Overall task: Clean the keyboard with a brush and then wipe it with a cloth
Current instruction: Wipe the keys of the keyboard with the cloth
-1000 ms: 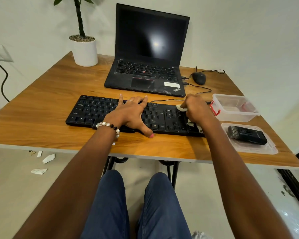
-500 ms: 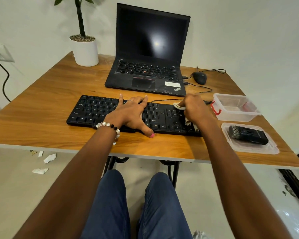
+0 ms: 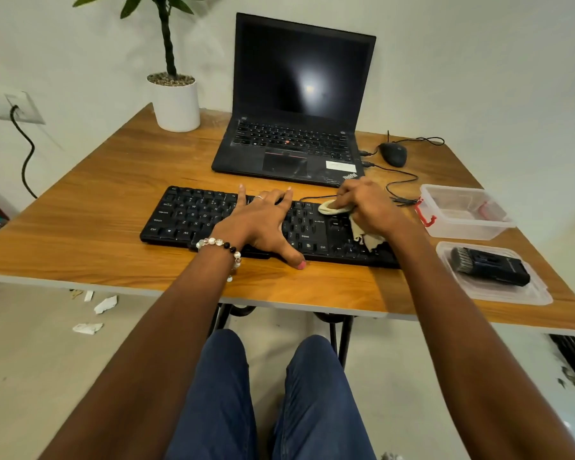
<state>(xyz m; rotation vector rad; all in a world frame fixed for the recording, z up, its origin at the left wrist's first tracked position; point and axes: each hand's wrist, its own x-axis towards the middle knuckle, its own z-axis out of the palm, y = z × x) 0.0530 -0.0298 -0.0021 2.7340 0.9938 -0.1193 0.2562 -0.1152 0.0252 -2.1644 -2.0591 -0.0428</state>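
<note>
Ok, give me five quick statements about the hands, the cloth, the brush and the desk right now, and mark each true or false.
1. The right hand grips a crumpled beige cloth on the right part of the black external keyboard. True.
2. The left hand holds the brush. False: it rests flat on the keyboard with its fingers spread.
3. The black cleaning brush lies on a flat clear plastic lid at the right of the wooden desk. True.
4. The black laptop is closed. False: it stands open with a dark screen.
5. The clear plastic box with red clips sits left of the keyboard. False: it sits to its right.
</note>
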